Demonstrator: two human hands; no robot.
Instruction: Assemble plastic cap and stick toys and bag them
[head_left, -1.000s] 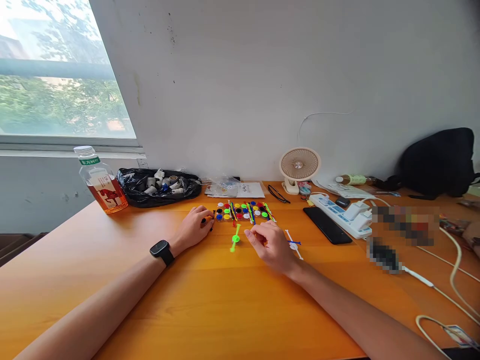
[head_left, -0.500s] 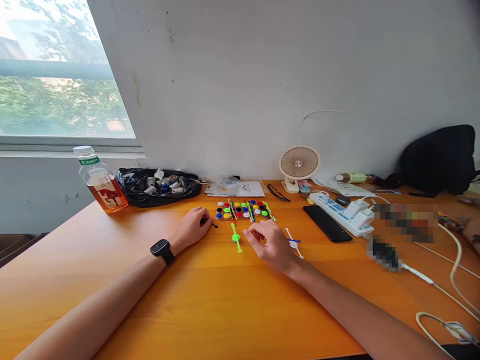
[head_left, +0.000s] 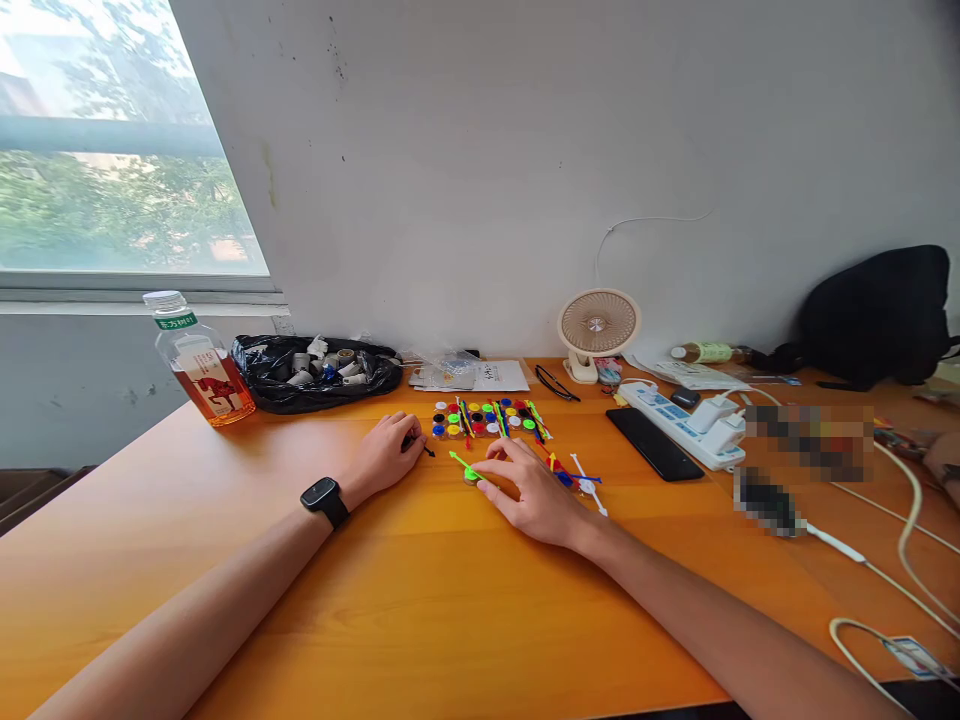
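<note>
Right hand (head_left: 529,492) is half-hiding green spinner (head_left: 461,464), grip pinching its disc, stick poking out leftward; left hand (head_left: 386,456) curling, grip unreadable.

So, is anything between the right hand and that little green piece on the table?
Nothing visible. The fingertips of the right hand are right at the green piece on the table. The coloured discs lie farther back, apart from it.
</note>
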